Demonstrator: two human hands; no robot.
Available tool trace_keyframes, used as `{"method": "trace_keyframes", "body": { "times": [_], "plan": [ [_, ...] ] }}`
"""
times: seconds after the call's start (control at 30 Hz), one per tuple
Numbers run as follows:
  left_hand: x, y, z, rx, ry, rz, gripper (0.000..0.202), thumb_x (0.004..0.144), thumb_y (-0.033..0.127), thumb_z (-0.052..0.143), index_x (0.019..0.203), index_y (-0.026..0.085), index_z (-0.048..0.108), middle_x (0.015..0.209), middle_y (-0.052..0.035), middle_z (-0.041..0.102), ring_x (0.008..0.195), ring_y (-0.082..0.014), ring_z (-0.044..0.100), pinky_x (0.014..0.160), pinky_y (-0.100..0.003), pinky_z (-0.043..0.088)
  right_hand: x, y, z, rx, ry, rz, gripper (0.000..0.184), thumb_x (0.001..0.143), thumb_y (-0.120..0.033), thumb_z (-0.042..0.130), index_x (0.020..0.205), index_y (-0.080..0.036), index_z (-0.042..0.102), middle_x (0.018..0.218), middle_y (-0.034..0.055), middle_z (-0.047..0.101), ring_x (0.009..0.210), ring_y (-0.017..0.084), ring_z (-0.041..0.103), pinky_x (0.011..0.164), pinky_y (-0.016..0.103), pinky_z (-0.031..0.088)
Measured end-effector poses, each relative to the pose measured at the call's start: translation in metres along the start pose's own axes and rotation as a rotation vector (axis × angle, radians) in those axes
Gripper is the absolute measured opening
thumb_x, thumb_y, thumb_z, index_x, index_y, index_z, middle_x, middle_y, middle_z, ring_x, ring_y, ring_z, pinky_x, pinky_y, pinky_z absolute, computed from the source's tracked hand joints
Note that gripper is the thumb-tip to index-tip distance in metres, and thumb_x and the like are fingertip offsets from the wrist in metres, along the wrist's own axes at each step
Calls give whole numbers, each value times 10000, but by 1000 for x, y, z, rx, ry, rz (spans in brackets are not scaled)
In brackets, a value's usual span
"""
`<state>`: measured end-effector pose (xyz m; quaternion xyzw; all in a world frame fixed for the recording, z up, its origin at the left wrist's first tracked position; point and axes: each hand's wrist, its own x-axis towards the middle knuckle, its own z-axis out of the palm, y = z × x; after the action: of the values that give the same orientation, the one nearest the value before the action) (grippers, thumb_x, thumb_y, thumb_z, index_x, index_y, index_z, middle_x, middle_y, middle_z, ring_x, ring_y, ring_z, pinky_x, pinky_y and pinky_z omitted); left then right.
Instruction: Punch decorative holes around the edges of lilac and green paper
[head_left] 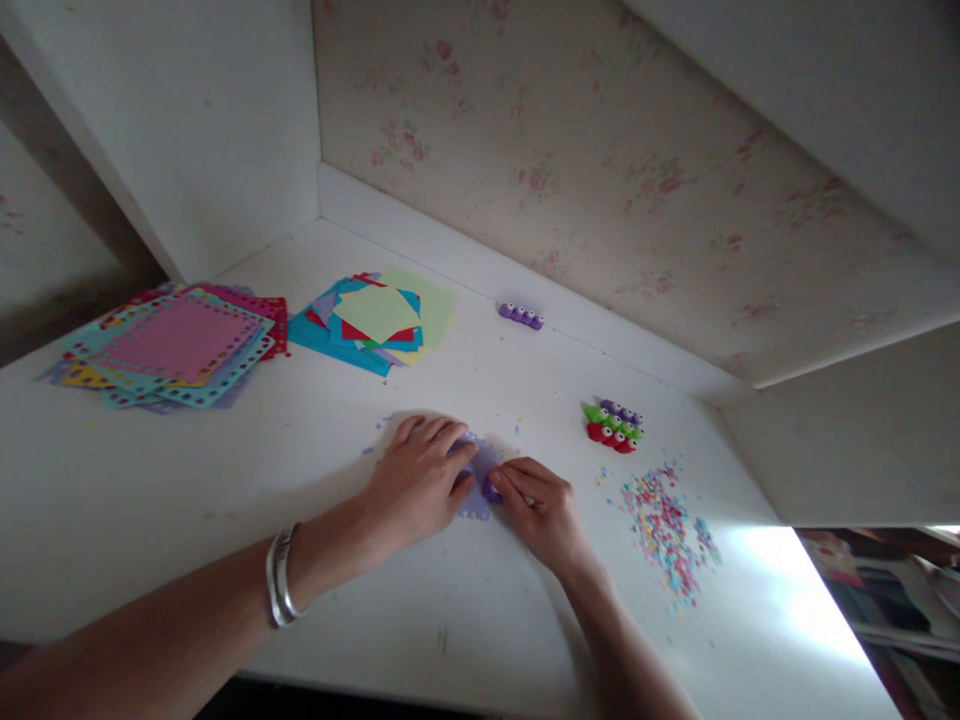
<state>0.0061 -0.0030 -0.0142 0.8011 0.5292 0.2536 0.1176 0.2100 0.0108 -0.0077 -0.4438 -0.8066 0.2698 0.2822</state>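
- Straight to the middle of the action: working with both hands over a lilac sheet (484,458), flat on the white bench (375,640) and dotted with small holes along its edges.
- Resting across the left part of that sheet with the left hand (420,478), palm down, fingers loosely spread, grip open.
- Over now to the right hand (541,505): grip closed, pinching a small purple piece (490,489) at the sheet's right edge. Mostly covered by fingers, so impossible to tell its full shape.
- Wearing a silver bracelet (279,578) on the left wrist.
- Just beside the left fingers, a few loose purple bits (367,450).
- Away to the far left, a broad heap of hole-edged sheets (176,340), pink on top, with blue, yellow and red poking out underneath.
- Right next to it, a second pile of paper (375,312), pale green uppermost, blue and red fanned below.
- At the back, near the wall, a short row of purple pieces (521,316) with white eye-like dots.
- Further right, a tight cluster of similar pieces (615,426), in purple, green and red rows.
- Beyond the right forearm, a wide scatter of confetti (667,530), in pink, blue and yellow.
- Behind everything, floral wallpaper (536,180).
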Motion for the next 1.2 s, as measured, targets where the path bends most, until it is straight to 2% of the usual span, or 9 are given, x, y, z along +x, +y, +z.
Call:
{"method": "trace_keyframes", "body": {
  "times": [0.17,0.37,0.57,0.77,1.0,1.2],
  "plan": [
    [1,1,3,26,-1,11,254,907,303,572,1143,247,647,1265,-69,611,1205,-270,505,1049,-469,300,3,-8,-2,-165,-52,-48,262,984,-270,488,876,-226,723,894,59,696,822,183,638,757,307,507],
    [-1,-2,7,82,2,11,288,893,314,600,1172,264,647,1296,-55,612,1229,-261,505,1046,-461,319,3,-20,-7,-304,-62,-38,270,973,-212,489,833,-219,719,864,27,704,764,143,638,692,233,450],
    [-1,-3,6,108,22,20,292,884,310,604,1170,285,654,1282,-36,624,1222,-264,528,1040,-472,341,0,-22,-5,-278,-20,22,274,960,-213,505,779,-206,711,838,18,701,728,131,630,659,218,405],
    [-2,-2,5,124,31,32,273,885,310,607,1152,295,656,1276,-36,631,1215,-261,540,1030,-462,355,1,-20,-7,-230,-17,17,305,955,-243,515,721,-199,705,782,17,696,715,130,637,675,212,412],
    [0,-4,4,98,17,22,281,877,300,615,1156,301,650,1278,-32,625,1210,-268,541,1028,-479,352,10,-10,-12,-179,-101,11,272,941,-277,541,743,-204,713,752,3,689,704,128,629,671,208,418],
    [0,-5,4,63,8,21,273,879,307,610,1148,301,659,1269,-40,625,1206,-269,533,1031,-480,341,13,-11,-17,-75,-160,56,331,970,-314,495,725,-187,678,738,2,648,672,118,584,655,218,411]
  ]
}}
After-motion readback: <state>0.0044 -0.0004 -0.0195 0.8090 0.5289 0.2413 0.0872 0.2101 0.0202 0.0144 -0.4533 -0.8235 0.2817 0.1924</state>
